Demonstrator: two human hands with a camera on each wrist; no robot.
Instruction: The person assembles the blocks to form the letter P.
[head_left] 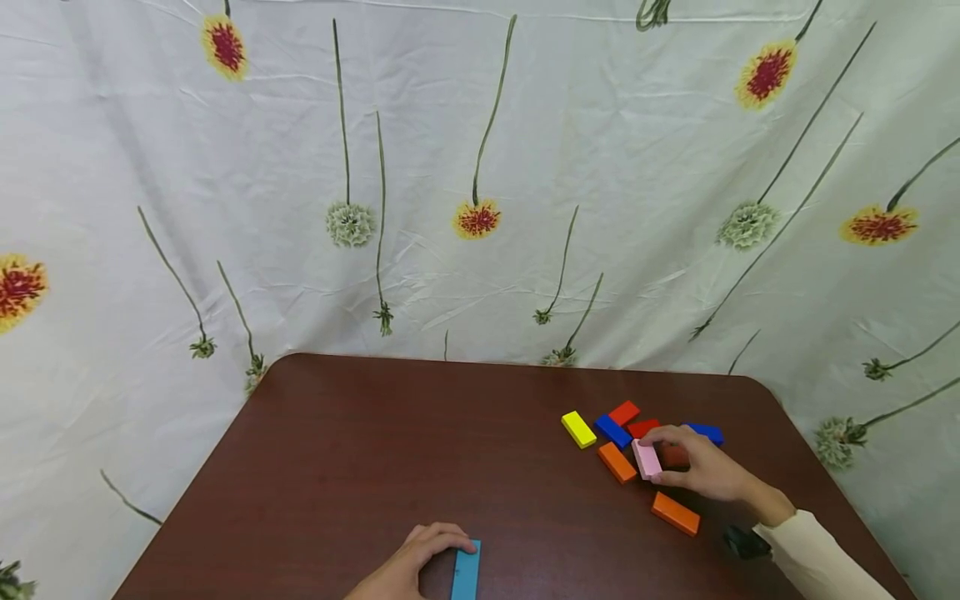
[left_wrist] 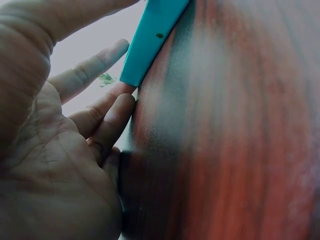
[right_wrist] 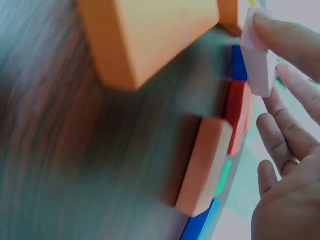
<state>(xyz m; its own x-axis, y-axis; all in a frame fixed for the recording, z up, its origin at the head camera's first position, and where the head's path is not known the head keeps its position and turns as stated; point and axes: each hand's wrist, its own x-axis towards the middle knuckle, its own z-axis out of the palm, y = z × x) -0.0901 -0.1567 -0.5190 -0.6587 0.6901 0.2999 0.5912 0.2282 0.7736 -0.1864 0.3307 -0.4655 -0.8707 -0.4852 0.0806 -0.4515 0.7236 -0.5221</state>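
While the right hand [head_left: 699,467] pinches the pink block [head_left: 645,460], the left hand [head_left: 412,558] grips the light-blue block [head_left: 465,573], lying well apart leftward, long axis running fore and aft.

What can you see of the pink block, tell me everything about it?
The pink block is a plain, pale oblong with flat faces and straight edges, perhaps painted wood. The right hand pinches it between thumb and fingers. In the head view it appears over the right part of the table, just right of an orange block. Whether it touches the table is unclear.
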